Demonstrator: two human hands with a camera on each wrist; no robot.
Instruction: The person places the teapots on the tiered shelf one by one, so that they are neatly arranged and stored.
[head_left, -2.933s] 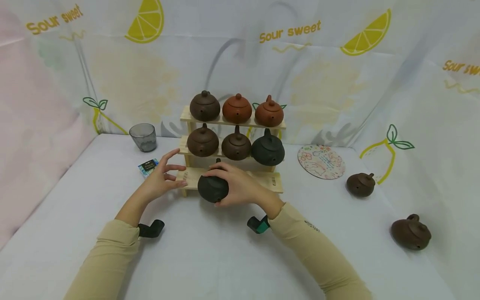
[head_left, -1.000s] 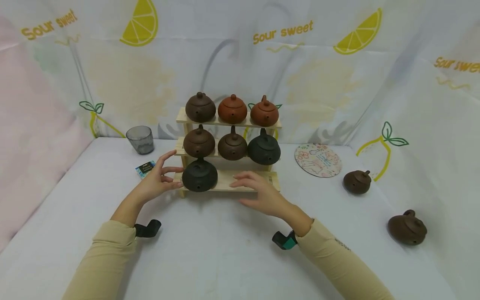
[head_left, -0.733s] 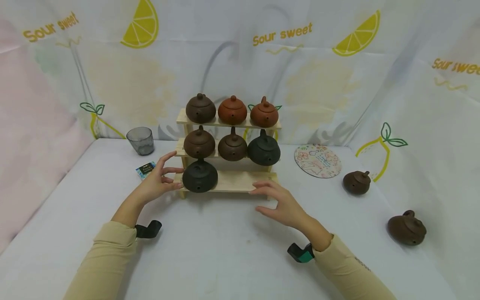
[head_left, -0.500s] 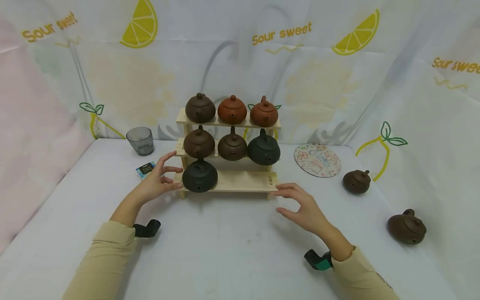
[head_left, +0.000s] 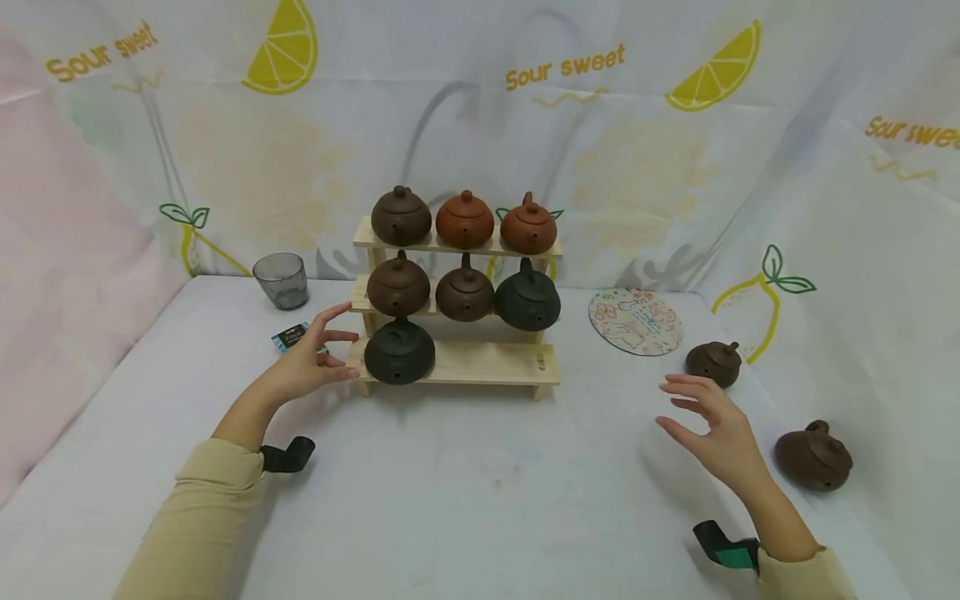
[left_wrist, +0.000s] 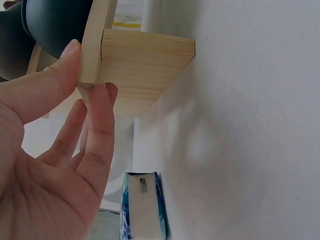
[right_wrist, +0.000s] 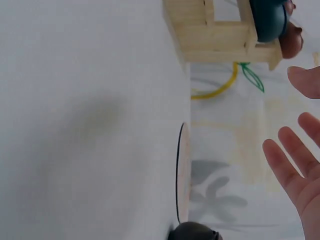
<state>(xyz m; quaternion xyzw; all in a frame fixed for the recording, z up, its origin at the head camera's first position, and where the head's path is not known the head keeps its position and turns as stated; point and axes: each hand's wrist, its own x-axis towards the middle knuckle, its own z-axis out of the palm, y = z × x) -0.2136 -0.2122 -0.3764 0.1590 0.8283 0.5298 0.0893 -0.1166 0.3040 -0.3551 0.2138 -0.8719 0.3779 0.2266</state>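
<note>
My left hand [head_left: 300, 367] is at the left end of a wooden three-step rack [head_left: 495, 362]. In the left wrist view its thumb [left_wrist: 65, 65] and fairly straight fingers [left_wrist: 101, 130] lie right at the end of the bottom board [left_wrist: 92, 55]. Just beside them on that board stands a black teapot [head_left: 400, 354]. My right hand [head_left: 720, 437] hovers over the table at the right, thumb and fingers apart with nothing between them. Directly behind its fingertips is a small brown teapot [head_left: 714, 364], partly covered by them. A larger brown teapot [head_left: 813, 457] lies tilted farther right.
Brown and red-brown teapots [head_left: 465, 221] line the top step; two brown ones [head_left: 465, 292] and a dark one [head_left: 528, 296] fill the middle. A grey glass [head_left: 282, 282] and small packet [head_left: 288, 337] lie left; a round patterned mat [head_left: 636, 322] lies right.
The right hand has set the black teapot on the bottom step's left end, let go and swung right toward the brown teapots. The left hand has shifted slightly left.
</note>
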